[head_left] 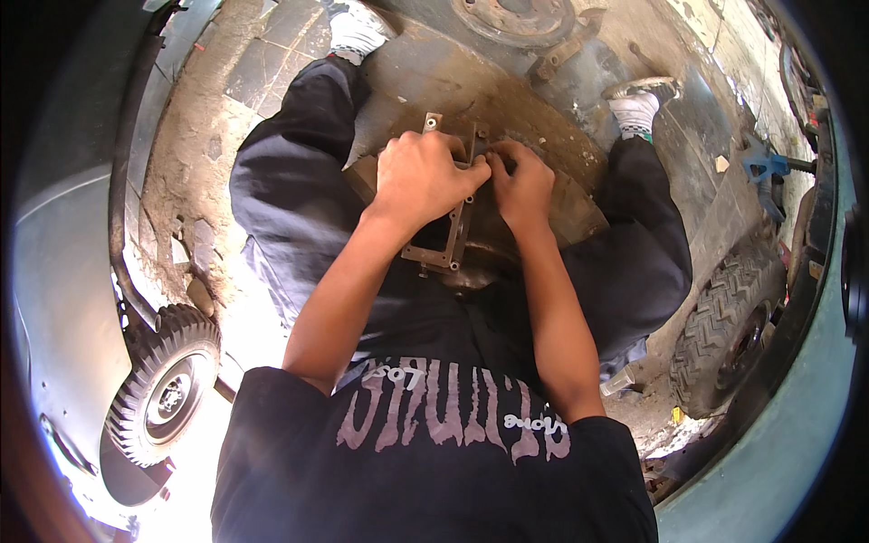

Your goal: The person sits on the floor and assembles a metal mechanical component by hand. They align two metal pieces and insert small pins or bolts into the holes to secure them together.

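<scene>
Looked like an outdoor vehicle repair yard. Ground was cracked, oil-stained paving [195, 181]. Small treaded wheel [167, 394] on the left beside a grey vehicle body panel [63, 290], a bigger knobby tyre [729, 330] on the right, a rusty wheel hub [516, 16] lying ahead. Blue metal tool [765, 167] lay at the right edge.

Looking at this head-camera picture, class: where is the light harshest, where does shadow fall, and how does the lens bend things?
Head view: sunlight glares white on the ground by the small tyred wheel; shadow darkens the metal bracket under the left hand and right hand; the fisheye curves the edges, with a black rim at the corners; the centre is sharp.
</scene>
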A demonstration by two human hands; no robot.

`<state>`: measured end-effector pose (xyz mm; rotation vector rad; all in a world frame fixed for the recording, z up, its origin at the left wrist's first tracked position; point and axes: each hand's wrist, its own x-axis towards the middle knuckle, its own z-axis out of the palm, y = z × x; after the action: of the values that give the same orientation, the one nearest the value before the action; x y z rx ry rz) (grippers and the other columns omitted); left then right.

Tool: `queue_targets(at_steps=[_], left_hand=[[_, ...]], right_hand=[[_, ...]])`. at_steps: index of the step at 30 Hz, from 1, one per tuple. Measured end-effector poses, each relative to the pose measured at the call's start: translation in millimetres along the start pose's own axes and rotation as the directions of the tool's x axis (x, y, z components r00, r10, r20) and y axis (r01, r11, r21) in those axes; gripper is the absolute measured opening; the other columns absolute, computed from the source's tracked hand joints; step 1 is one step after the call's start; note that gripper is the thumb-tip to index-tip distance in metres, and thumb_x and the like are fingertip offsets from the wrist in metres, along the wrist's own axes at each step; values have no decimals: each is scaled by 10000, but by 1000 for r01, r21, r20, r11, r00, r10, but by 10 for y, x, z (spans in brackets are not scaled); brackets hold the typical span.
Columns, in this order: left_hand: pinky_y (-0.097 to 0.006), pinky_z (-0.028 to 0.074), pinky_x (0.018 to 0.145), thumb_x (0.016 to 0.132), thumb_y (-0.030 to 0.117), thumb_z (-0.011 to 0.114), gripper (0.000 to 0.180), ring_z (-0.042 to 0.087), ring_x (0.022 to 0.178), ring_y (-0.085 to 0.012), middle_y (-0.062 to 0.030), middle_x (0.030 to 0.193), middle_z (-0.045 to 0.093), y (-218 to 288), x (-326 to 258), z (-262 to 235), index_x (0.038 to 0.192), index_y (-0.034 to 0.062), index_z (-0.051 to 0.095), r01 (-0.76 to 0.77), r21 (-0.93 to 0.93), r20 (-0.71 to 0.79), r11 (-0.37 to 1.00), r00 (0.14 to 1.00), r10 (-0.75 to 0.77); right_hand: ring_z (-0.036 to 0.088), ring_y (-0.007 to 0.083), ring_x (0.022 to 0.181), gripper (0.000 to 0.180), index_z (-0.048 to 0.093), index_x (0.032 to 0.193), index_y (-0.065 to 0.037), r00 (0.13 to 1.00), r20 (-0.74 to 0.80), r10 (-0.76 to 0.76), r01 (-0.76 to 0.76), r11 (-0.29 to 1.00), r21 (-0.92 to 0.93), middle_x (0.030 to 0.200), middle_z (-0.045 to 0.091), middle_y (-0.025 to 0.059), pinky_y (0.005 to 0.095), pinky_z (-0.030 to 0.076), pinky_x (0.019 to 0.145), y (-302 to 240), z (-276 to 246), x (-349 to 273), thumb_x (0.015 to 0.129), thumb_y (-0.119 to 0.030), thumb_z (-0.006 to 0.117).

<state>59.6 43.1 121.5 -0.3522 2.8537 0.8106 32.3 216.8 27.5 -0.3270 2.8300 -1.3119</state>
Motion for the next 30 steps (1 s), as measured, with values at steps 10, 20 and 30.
queue_targets(at_steps=[10, 20, 30], left_hand=[[-481, 626, 840, 816, 440, 760, 408, 770, 814, -436, -255, 809, 763, 47, -2, 4, 922, 57, 850, 130, -33, 3, 991, 992, -130], [-466, 614, 896, 834, 459, 739, 384, 774, 848, -404, -210, 806, 772, 38, 45, 41, 965, 123, 871, 171, 41, 34, 984, 984, -172], [-460, 605, 937, 816, 467, 733, 418, 769, 942, -401, -226, 882, 784, 42, 34, -2, 997, 116, 870, 175, 7, 68, 984, 982, -176]], right_hand=[[753, 375, 924, 180, 767, 1060, -16, 958, 220, 183, -206, 975, 87, 1013, 763, 199, 440, 586, 824, -213, -321, -563, 883, -46, 770], [716, 437, 863, 204, 773, 1019, -17, 922, 386, -30, 42, 999, -24, 912, 727, 213, 498, 582, 803, -249, -203, -796, 825, -77, 793], [702, 440, 838, 205, 757, 1003, -20, 953, 277, -120, 130, 991, -18, 910, 700, 198, 522, 575, 754, -86, -60, -838, 816, -89, 808]])
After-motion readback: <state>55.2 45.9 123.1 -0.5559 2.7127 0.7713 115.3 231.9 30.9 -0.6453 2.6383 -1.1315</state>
